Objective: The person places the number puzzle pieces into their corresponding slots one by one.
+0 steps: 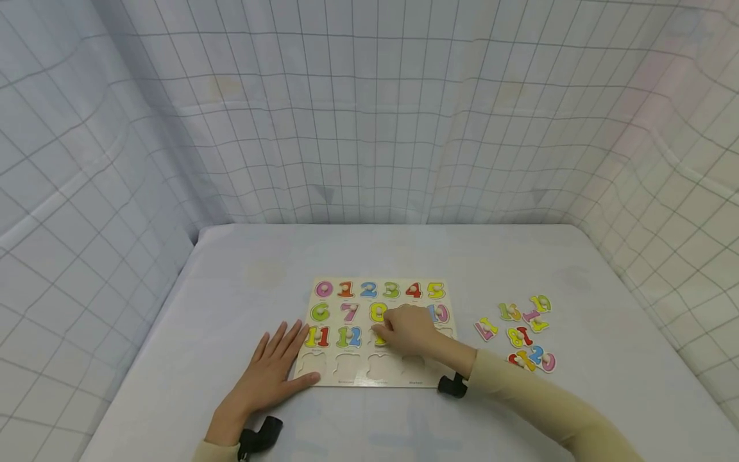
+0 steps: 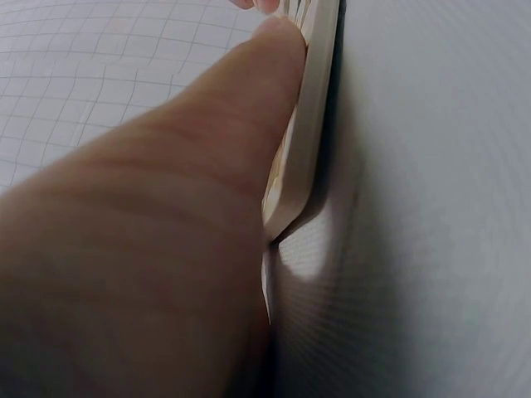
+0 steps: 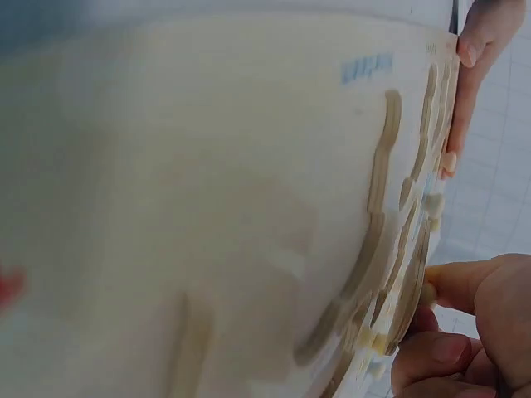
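Observation:
A pale wooden number puzzle board (image 1: 363, 369) lies on the white-covered table, its upper rows holding colourful knobbed numbers. My right hand (image 1: 411, 328) pinches the knob of a number puzzle piece (image 1: 379, 339) over the third row; a yellow digit shows and the fingers hide the rest. In the right wrist view, thumb and finger of the right hand (image 3: 473, 332) meet at that knob, with the piece tilted or seen edge-on. Flat at the board's left side rests my left hand (image 1: 268, 371), fingers straight and spread, its thumb touching the board's lower left corner.
Right of the board lie several loose number pieces, among them a pink-and-yellow 17 (image 1: 486, 329), a yellow-and-red 18 (image 1: 519, 337) and a blue-and-pink 20 (image 1: 543, 359). Vacant cutouts (image 1: 346, 367) line the board's bottom row. Gridded white curtains (image 1: 369, 128) surround the table.

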{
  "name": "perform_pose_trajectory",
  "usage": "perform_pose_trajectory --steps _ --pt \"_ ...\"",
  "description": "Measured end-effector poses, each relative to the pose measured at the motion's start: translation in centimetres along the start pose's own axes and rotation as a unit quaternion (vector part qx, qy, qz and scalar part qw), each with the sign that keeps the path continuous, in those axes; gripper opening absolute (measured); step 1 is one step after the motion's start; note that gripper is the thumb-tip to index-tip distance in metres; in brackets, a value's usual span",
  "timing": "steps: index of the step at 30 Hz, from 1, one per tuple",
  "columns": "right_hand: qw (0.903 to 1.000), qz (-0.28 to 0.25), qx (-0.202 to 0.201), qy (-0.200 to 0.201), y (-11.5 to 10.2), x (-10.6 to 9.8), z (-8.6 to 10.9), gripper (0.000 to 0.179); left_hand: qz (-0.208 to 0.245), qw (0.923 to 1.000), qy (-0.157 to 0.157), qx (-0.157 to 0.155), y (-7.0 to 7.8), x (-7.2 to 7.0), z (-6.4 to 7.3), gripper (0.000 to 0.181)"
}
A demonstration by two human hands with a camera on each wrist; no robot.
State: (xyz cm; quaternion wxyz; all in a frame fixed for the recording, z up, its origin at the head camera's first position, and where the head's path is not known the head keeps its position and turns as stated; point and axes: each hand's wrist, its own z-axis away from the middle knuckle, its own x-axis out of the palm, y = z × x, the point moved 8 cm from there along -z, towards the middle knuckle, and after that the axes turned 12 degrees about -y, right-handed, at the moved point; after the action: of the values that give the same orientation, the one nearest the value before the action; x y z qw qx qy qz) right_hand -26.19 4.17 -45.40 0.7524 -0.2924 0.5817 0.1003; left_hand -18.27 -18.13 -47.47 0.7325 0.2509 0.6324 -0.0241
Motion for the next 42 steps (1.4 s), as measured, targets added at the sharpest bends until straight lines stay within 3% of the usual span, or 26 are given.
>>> perform_pose_trajectory --steps 4,9,20,27,36,42 --pt "0.9999 -0.013 -0.004 -0.008 -0.5 0.4 -0.1 0.045 -0.011 0.9993 0.028 0.022 -0.3 0.4 0.0 0.089" --pt "0.9991 -0.039 0.006 -0.013 -0.5 0.6 -0.1 0.048 -0.018 0.9988 0.038 0.027 -0.6 0.7 0.0 0.089" --pt "0.9991 -0.037 0.005 -0.023 -0.5 1.0 -0.3 0.047 -0.001 1.0 0.002 -0.003 0.2 -0.2 0.0 0.091" --pt "0.9996 -0.023 0.001 -0.018 -0.7 1.0 -0.1 0.045 -0.007 0.9997 -0.018 -0.015 0.0 0.2 -0.2 0.093" --pt "0.9993 -0.021 0.001 -0.03 -0.5 1.4 0.0 0.043 -0.006 0.9999 0.008 -0.003 -0.4 0.6 -0.2 0.092" --pt "0.9983 -0.046 0.002 -0.037 1.1 1.1 0.9 0.038 -0.001 0.9999 0.013 0.002 -0.2 0.5 -0.2 0.092"
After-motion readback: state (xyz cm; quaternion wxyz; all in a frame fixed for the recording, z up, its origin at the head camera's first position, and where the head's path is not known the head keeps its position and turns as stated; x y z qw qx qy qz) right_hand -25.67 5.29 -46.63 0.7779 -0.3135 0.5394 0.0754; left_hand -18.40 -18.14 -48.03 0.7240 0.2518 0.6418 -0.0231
